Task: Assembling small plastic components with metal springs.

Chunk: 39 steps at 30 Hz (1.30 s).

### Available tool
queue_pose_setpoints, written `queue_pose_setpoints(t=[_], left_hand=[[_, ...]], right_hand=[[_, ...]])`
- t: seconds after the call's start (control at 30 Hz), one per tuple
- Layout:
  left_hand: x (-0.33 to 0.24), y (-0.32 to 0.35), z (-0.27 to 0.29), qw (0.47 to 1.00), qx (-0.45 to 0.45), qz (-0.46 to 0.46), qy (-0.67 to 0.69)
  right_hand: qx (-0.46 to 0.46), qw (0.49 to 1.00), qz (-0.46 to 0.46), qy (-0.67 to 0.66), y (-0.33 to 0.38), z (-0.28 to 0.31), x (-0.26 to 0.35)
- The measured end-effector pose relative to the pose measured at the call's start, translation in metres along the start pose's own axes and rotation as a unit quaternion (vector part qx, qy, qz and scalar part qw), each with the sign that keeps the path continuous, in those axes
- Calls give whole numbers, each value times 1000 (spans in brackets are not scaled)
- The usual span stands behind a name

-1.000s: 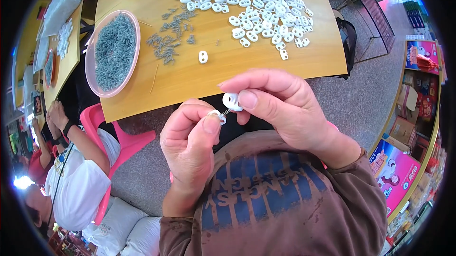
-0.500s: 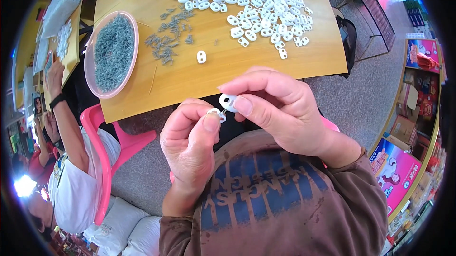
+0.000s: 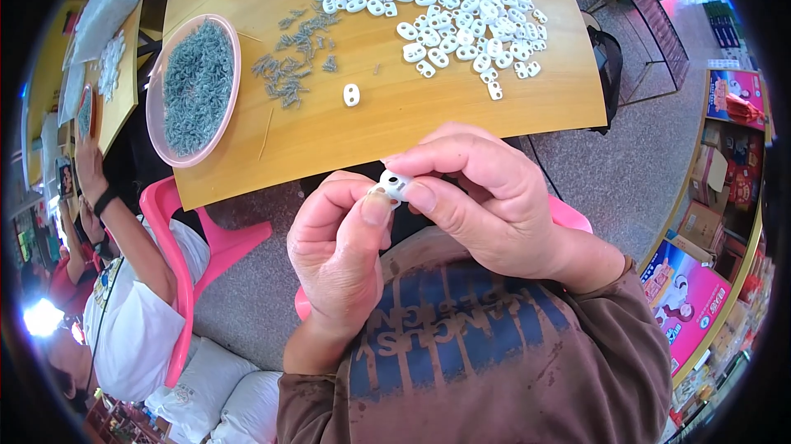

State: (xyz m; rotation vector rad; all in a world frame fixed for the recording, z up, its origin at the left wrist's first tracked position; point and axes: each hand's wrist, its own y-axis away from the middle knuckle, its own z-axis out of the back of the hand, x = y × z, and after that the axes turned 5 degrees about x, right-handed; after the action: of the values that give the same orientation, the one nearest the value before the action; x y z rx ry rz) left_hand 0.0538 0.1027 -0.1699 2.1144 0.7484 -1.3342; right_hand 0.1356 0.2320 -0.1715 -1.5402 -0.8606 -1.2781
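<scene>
Both hands meet in front of the person's chest, just short of the near edge of the wooden table [image 3: 461,127]. The right hand [image 3: 486,197] is closed on a small white plastic piece [image 3: 395,185], pinched between thumb and forefinger, with a dark hole of the piece showing upward. The left hand [image 3: 342,246] is closed too, thumb and forefinger tips [image 3: 376,207] pressed against the left end of the same piece; a small metal part seems to sit between them, too small to tell clearly. The piece's long axis runs roughly from hand to hand, so the left fingertips lie directly at its left end, touching. Beyond the fingers, well apart on the table, lie one single white piece [image 3: 352,95], a heap of white pieces [image 3: 449,7], loose grey metal bits [image 3: 290,65] and a pink-rimmed dish of grey bits [image 3: 194,86]. Nothing stands between hands and piece. To the left, a seated person in white [image 3: 136,312] on a pink chair [image 3: 210,238].
</scene>
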Motion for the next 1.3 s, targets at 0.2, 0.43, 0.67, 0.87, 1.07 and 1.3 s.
queue_pose_setpoints(t=[0.2, 0.43, 0.67, 0.87, 1.07, 1.3], left_hand=[[2, 4, -3, 998, 0, 15, 61], [2, 8, 1, 999, 34, 4, 15], [4, 9, 7, 998, 37, -10, -58], [4, 8, 8, 994, 55, -18, -97], [8, 9, 13, 990, 51, -48, -125], [13, 8, 15, 977, 39, -139, -157]], right_hand=[[12, 997, 44, 60, -1, 5, 2], [-15, 1000, 15, 11, 2, 3, 1], [0, 999, 9, 49, 3, 3, 2], [8, 999, -2, 44, 4, 3, 1], [27, 999, -27, 0, 7, 5, 0], [20, 980, -108, -167, 10, -4, 5]])
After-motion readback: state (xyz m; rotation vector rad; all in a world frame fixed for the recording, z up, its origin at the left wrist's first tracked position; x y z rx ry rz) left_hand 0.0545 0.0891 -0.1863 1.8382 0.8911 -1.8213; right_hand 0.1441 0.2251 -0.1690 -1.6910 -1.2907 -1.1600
